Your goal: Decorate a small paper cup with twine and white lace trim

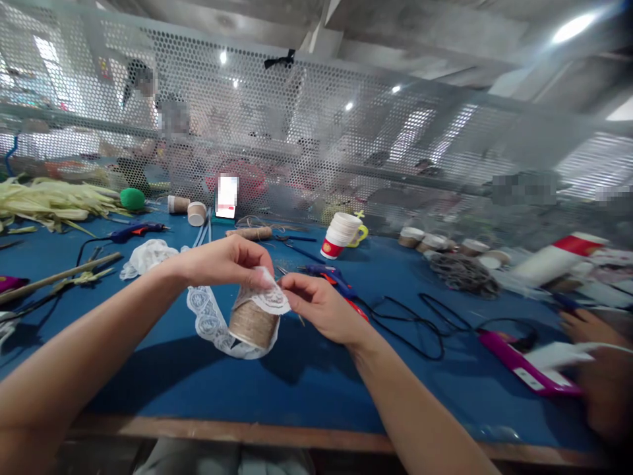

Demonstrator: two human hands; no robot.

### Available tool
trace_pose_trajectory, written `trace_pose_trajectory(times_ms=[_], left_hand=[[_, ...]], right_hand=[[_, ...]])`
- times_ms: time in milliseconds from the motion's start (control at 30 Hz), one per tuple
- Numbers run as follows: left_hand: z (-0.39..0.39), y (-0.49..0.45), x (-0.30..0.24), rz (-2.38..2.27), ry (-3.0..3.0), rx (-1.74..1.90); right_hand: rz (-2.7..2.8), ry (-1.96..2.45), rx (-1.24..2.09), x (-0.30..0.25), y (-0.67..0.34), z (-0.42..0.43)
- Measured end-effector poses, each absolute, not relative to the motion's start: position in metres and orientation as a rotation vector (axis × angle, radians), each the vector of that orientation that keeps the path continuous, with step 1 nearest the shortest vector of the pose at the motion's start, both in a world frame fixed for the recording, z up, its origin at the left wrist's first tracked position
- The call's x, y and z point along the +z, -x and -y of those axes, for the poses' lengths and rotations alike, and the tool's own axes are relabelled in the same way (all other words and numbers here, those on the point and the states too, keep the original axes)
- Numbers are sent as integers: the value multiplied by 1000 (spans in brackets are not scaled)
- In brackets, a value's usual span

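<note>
My left hand (pixel 225 262) and my right hand (pixel 321 307) meet above the blue table (pixel 297 376). Between them is a small cup wrapped in brown twine (pixel 252 323). A strip of white lace (pixel 210 320) runs over the cup's top edge and loops down under it to the left. The fingers of my left hand pinch the lace on the cup's rim. My right hand's fingers are closed on the lace end and the cup's right side.
On the table lie blue glue guns (pixel 141 229) (pixel 329 274), black cables (pixel 420 323), a stack of paper cups (pixel 341 235), twine-wrapped cups (pixel 196 213), dried leaves (pixel 49 201) and a magenta case (pixel 524 363). Another person's hand (pixel 601 369) is at the right. A perforated mesh screen (pixel 316 132) backs the table.
</note>
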State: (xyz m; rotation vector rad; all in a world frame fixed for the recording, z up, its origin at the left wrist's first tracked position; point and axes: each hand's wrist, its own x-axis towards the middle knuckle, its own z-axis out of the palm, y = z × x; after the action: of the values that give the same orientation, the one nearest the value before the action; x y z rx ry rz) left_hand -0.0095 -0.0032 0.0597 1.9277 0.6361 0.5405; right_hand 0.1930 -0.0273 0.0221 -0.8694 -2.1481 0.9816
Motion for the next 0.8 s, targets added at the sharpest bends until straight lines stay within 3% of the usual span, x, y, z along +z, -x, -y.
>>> trace_pose_trajectory(times_ms=[800], left_hand=[[17, -4, 57, -827, -2305, 618]], right_hand=[[2124, 935, 797, 28, -191, 37]])
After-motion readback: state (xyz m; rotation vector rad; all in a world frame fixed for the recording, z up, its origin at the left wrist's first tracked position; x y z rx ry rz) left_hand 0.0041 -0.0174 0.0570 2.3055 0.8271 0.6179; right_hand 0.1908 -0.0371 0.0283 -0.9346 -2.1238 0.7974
